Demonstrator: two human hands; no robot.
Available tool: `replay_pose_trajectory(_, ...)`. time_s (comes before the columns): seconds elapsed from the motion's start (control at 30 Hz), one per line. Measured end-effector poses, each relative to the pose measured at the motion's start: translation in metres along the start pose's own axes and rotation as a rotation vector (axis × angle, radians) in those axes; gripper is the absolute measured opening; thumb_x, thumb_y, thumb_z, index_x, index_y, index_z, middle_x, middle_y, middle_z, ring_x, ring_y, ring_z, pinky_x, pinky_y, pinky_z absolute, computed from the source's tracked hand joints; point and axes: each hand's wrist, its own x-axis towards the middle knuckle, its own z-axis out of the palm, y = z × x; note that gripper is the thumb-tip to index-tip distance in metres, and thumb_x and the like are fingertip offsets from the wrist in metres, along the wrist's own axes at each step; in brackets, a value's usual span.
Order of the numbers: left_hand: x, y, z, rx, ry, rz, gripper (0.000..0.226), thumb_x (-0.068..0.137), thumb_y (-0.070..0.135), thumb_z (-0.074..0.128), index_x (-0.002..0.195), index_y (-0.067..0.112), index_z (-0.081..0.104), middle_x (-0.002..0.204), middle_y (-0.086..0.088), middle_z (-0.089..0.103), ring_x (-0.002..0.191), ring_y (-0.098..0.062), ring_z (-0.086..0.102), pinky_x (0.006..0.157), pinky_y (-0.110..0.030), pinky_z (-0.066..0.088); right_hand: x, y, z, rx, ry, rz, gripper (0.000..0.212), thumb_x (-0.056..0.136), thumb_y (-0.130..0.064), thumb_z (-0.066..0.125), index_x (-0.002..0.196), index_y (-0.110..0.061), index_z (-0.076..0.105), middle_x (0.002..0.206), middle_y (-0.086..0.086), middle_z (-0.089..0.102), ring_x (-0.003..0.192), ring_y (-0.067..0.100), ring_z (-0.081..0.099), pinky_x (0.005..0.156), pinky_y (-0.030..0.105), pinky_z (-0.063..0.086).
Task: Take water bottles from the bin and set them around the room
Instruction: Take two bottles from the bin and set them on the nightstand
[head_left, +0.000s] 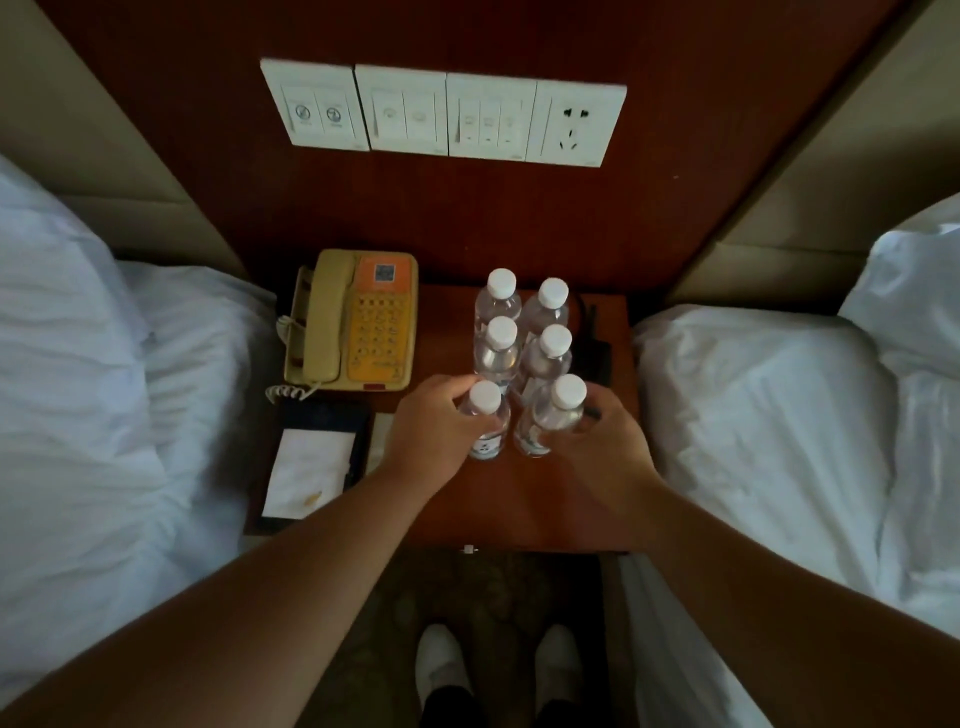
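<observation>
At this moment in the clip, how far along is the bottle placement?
Done: four capped bottles stand in two rows on the nightstand beside the phone. In hand: the left hand grips a fifth bottle and the right hand a sixth bottle, both at the front. Left: releasing them; the bin and other spots are out of view.

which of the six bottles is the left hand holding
The front-left bottle, nearest the person in the left column: the left hand curls round it. The other front bottle is in the right hand.
</observation>
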Motion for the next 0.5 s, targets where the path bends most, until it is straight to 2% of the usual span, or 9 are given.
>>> replay_pose_trajectory(0.07,0.002,0.001,0.003,0.008,0.004,0.005,0.051,0.075,0.024,0.087,0.123,0.018,0.070,0.117,-0.002,0.068,0.103,-0.014,0.061,0.088,-0.034,0.052,0.005,0.002,0.002,-0.020,-0.031,0.008,0.064,0.069,-0.030,0.090,0.120,-0.043,0.054,0.104,-0.019,0.069,0.093,-0.002,0.066,0.067,0.015,0.050)
replay_pose_trajectory(0.17,0.006,0.004,0.008,0.039,0.001,0.030,0.053,0.076,0.024,0.086,0.126,0.018,0.069,0.119,-0.002,0.068,0.103,-0.012,0.061,0.084,-0.027,0.048,0.009,0.004,0.005,-0.025,-0.053,0.012,0.065,0.068,-0.032,0.090,0.120,-0.042,0.052,0.101,-0.024,0.067,0.091,-0.005,0.064,0.066,0.014,0.049)
replay_pose_trajectory(0.27,0.009,0.005,0.010,0.052,0.019,0.033,0.053,0.077,0.023,0.085,0.126,0.016,0.068,0.121,-0.004,0.067,0.105,-0.015,0.062,0.087,-0.030,0.050,0.012,0.003,0.006,-0.034,-0.060,0.003,0.067,0.068,-0.033,0.091,0.120,-0.041,0.051,0.101,-0.024,0.066,0.087,-0.008,0.063,0.063,0.011,0.047)
replay_pose_trajectory(0.37,0.009,0.003,0.013,0.060,0.033,0.026,0.051,0.078,0.026,0.084,0.126,0.019,0.066,0.121,-0.002,0.067,0.103,-0.012,0.060,0.084,-0.029,0.047,0.015,0.002,0.004,-0.063,-0.086,-0.006,0.066,0.070,-0.029,0.090,0.119,-0.041,0.048,0.102,-0.023,0.064,0.085,-0.009,0.063,0.059,0.007,0.044)
replay_pose_trajectory(0.5,0.009,0.001,0.015,0.086,0.020,0.002,0.054,0.078,0.030,0.084,0.126,0.022,0.063,0.121,0.001,0.066,0.104,-0.012,0.060,0.085,-0.031,0.049,0.018,0.004,0.003,-0.070,-0.086,-0.027,0.066,0.073,-0.025,0.088,0.123,-0.038,0.047,0.110,-0.017,0.061,0.088,-0.008,0.058,0.062,0.010,0.041)
